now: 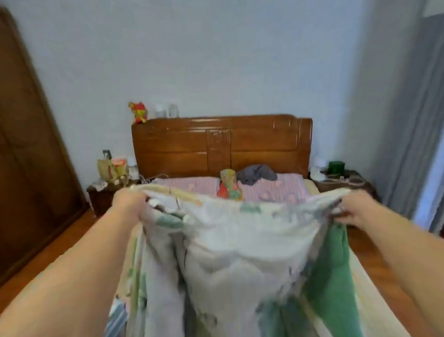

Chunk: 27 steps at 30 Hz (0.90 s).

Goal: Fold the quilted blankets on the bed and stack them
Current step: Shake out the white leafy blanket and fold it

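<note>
In the head view, the left hand (130, 204) and the right hand (354, 209) both have the fingers curled tightly around the top edge of a white quilted blanket with grey and green print (230, 260). The blanket is lifted in front of the brown wooden headboard (221, 141) and hangs down between the two arms. Below the headboard lie pink pillows (273, 189) with a grey crumpled cloth (256, 175) on top. The picture is a little blurred.
</note>
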Each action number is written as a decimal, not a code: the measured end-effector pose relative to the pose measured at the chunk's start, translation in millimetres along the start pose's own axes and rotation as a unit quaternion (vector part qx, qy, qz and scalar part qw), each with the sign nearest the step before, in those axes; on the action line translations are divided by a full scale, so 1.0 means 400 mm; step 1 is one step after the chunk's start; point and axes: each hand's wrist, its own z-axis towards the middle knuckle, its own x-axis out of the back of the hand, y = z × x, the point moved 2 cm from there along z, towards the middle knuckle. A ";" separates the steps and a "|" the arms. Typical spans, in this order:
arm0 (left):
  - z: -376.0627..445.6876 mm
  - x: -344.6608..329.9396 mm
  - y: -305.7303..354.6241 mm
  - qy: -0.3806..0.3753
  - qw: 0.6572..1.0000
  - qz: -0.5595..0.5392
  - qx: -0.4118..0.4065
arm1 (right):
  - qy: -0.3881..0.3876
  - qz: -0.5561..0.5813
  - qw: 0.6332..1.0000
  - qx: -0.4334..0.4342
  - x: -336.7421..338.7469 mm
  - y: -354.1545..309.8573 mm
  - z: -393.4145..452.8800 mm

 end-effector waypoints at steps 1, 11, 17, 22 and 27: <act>0.056 0.082 0.208 0.060 0.991 -0.026 -0.121 | 0.077 0.046 0.987 0.136 0.062 -0.193 0.034; -0.284 0.324 0.598 0.274 0.854 0.280 -0.343 | 0.131 -0.369 0.814 0.429 0.141 -0.448 -0.307; -0.559 0.362 -0.101 0.112 0.803 0.553 -0.192 | 0.056 -0.642 0.761 0.072 0.418 0.230 -0.338; -0.800 0.365 -0.492 0.014 0.787 0.598 -0.154 | -0.004 -0.696 0.710 0.106 0.480 0.568 -0.522; -0.955 0.373 -0.677 -0.023 0.763 0.636 -0.118 | 0.012 -0.687 0.705 0.176 0.544 0.772 -0.623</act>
